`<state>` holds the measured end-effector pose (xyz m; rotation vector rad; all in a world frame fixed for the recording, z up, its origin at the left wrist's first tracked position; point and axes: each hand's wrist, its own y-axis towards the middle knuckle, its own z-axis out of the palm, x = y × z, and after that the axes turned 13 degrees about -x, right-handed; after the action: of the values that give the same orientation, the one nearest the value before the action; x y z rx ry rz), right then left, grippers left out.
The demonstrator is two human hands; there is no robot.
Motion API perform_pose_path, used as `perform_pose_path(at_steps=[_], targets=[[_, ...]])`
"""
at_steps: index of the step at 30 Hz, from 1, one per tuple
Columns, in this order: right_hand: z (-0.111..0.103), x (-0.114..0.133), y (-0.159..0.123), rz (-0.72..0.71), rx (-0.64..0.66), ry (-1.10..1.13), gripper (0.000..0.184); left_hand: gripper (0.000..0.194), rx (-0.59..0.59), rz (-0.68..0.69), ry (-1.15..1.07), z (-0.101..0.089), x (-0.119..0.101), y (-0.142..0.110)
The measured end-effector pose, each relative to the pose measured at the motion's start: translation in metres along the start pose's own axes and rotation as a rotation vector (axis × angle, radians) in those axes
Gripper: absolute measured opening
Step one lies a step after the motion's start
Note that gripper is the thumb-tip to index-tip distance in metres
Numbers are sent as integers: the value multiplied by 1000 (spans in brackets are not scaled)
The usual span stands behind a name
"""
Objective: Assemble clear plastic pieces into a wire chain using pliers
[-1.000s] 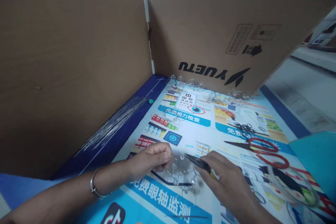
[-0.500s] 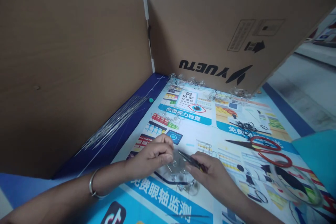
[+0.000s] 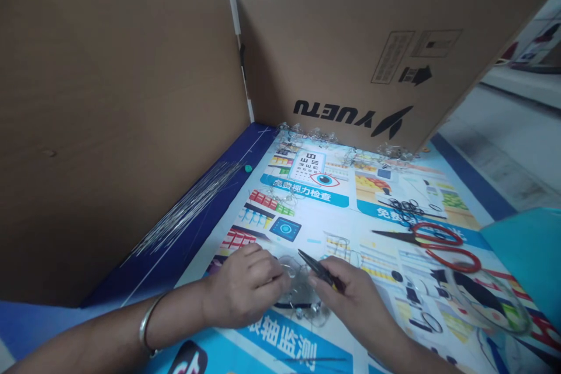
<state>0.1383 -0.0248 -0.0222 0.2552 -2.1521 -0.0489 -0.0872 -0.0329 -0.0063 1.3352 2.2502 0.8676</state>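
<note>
My right hand (image 3: 344, 286) grips a pair of dark-jawed pliers (image 3: 316, 266), whose tips point up and left. My left hand (image 3: 249, 283) is closed, thumb against curled fingers; what lies in the pinch is too small to make out. Between the hands shows a see-through, wiry piece with clear round parts (image 3: 302, 289). It is just beside my left fingertips and below the plier tips. Whether the left fingers touch it is hard to tell. A metal bangle (image 3: 146, 327) circles my left wrist.
Red-handled scissors (image 3: 447, 242) lie on the right near a clear round dish (image 3: 495, 304) and black loops (image 3: 405, 207). A bundle of thin metal wires (image 3: 188, 207) lies on the left. Clear wiry pieces (image 3: 315, 134) line the back. Cardboard walls (image 3: 131, 99) stand around the printed sheet.
My left hand has moved down and turned, its back now facing up more. The pliers stay in my right hand, almost unmoved. The camera view has shifted slightly.
</note>
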Motion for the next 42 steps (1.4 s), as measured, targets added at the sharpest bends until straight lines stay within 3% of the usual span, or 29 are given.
perform_pose_path(at_steps=[3, 6, 8, 10, 15, 22, 27, 30, 35, 37, 38, 42], targets=[[0, -2, 0, 8, 11, -16, 23, 20, -42, -83, -75, -3, -3, 2], [0, -1, -1, 23, 7, -20, 23, 10, -202, -420, -307, -8, -5, 9], [1, 0, -2, 39, 14, -22, 21, 18, -288, -704, -410, -9, -5, 13], [2, 1, -2, 44, 23, -27, 22, 24, -276, -824, -475, -8, -3, 17], [3, 0, -3, 31, 20, -16, 22, 25, -156, -761, -544, -2, -3, 22], [3, -2, -4, 30, 16, -28, 24, 16, -130, -600, -451, 1, -6, 17], [2, 0, -2, 47, 31, -38, 25, 18, -118, -589, -424, 0, -7, 17], [1, 1, -2, 43, 31, -47, 25, 22, -142, -697, -485, 0, -5, 18], [2, 3, -5, 22, 13, -65, 24, 31, -341, -1137, -743, 3, 5, 17], [3, 4, -8, -30, 2, -83, 22, 29, -373, -1253, -807, 5, 11, 18], [4, 4, -10, -63, -4, -94, 22, 27, -335, -1271, -813, 6, 14, 20], [7, 3, -15, -177, -12, -101, 21, 23, -5, -1201, -768, 14, 25, 38]])
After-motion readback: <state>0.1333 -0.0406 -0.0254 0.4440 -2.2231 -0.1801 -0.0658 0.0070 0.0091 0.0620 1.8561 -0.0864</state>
